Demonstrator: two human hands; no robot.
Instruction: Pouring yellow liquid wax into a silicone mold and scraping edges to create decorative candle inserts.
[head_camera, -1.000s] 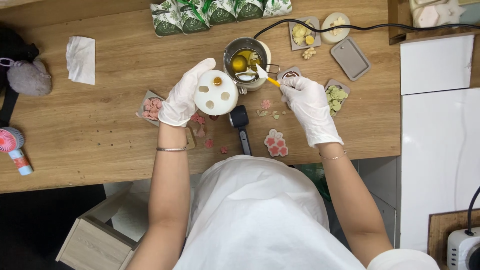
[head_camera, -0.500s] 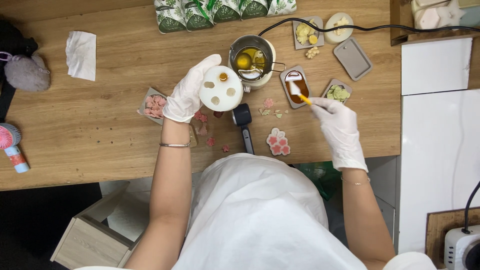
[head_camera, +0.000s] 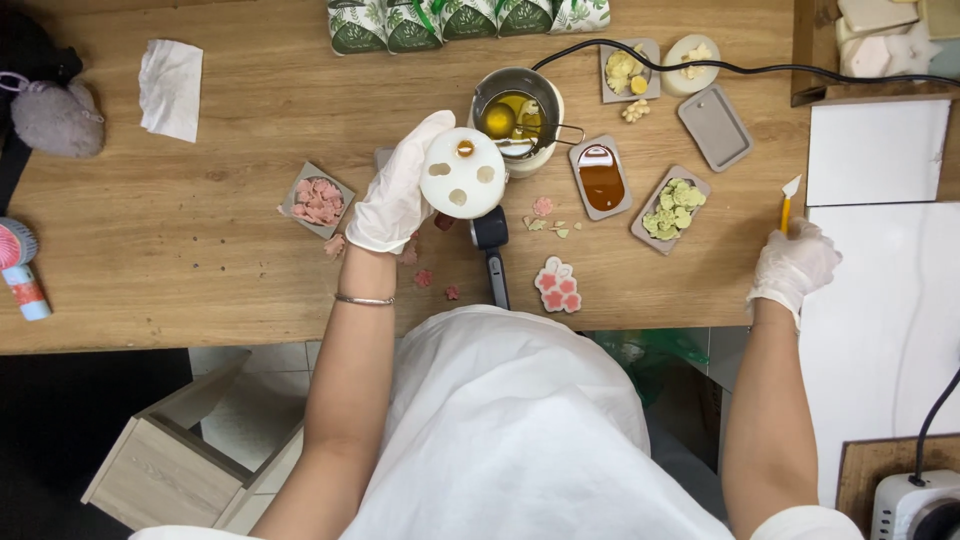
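Brush handle (head_camera: 786, 216) hidden in fingers (head_camera: 790, 250)

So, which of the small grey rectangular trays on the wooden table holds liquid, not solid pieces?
The small grey tray just right of the metal pot: it holds amber liquid, while the others hold pink, green or yellow pieces, or nothing.

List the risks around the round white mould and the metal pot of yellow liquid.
The left hand holds the round white mould in the air, tilted; its one filled cavity might spill. The mould hangs close beside the metal pot of yellow liquid, so a nudge could slosh it.
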